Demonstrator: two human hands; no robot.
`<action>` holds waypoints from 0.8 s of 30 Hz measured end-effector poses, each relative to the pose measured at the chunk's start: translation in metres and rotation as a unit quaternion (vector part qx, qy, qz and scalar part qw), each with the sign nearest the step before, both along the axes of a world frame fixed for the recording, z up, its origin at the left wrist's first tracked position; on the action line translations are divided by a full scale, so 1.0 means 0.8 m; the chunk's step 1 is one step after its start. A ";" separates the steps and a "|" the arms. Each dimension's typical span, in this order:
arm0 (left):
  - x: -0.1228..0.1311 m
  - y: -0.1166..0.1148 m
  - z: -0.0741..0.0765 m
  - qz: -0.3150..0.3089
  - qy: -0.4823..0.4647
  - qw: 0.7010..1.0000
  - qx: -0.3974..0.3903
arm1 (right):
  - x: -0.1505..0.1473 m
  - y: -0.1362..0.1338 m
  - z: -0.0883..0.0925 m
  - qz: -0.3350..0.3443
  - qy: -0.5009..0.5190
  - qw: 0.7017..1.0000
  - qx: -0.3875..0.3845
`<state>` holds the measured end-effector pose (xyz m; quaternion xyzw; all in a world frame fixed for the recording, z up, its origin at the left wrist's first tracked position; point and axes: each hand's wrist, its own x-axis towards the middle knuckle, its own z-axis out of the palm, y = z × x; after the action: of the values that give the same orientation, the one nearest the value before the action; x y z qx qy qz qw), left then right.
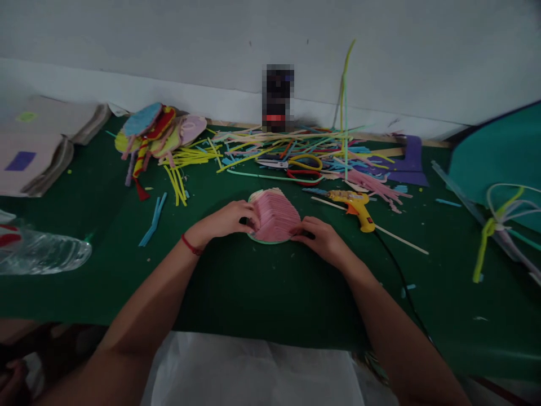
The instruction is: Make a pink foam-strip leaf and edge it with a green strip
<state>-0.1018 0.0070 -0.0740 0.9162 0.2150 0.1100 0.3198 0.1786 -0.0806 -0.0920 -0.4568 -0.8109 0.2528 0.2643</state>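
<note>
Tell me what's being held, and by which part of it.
The pink round piece: the left grip has its left edge, the right grip its lower right edge.

pink striped disc [276, 214], green tabletop [270, 299], yellow glue gun [358, 205]

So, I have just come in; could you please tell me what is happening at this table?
A person's left hand touches one side of a pink ribbed piece, and the right hand touches its opposite edge. The piece lies on the green table. A yellow glue gun lies beyond the right hand; scissors lie farther back among coloured strips.
</note>
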 end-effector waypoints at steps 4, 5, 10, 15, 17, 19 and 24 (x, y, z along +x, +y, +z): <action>0.002 0.003 0.000 -0.020 -0.008 1.000 0.016 | 0.000 0.000 0.001 0.002 0.002 1.000 -0.002; 0.002 0.003 0.001 -0.022 -0.006 0.999 0.024 | 0.000 0.000 0.002 0.003 0.002 1.000 -0.002; 0.007 0.000 0.008 -0.020 0.028 0.998 0.056 | -0.001 0.000 0.003 0.000 0.006 1.000 -0.002; 0.008 -0.002 0.012 -0.013 0.052 0.996 0.067 | -0.002 0.000 0.004 -0.003 0.001 1.000 -0.006; 0.009 -0.001 0.011 -0.021 0.044 0.997 0.061 | -0.002 -0.001 0.005 -0.003 0.000 1.000 -0.007; 0.009 0.002 0.009 -0.032 0.032 0.998 0.052 | -0.003 -0.001 0.005 -0.004 0.000 1.000 -0.007; 0.012 0.007 0.005 -0.031 0.031 0.998 0.049 | -0.004 -0.001 0.006 -0.006 -0.001 1.000 -0.012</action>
<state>-0.0919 0.0127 -0.0699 0.9400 0.1907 0.0821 0.2708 0.1756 -0.0812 -0.0872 -0.4651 -0.8052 0.2604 0.2599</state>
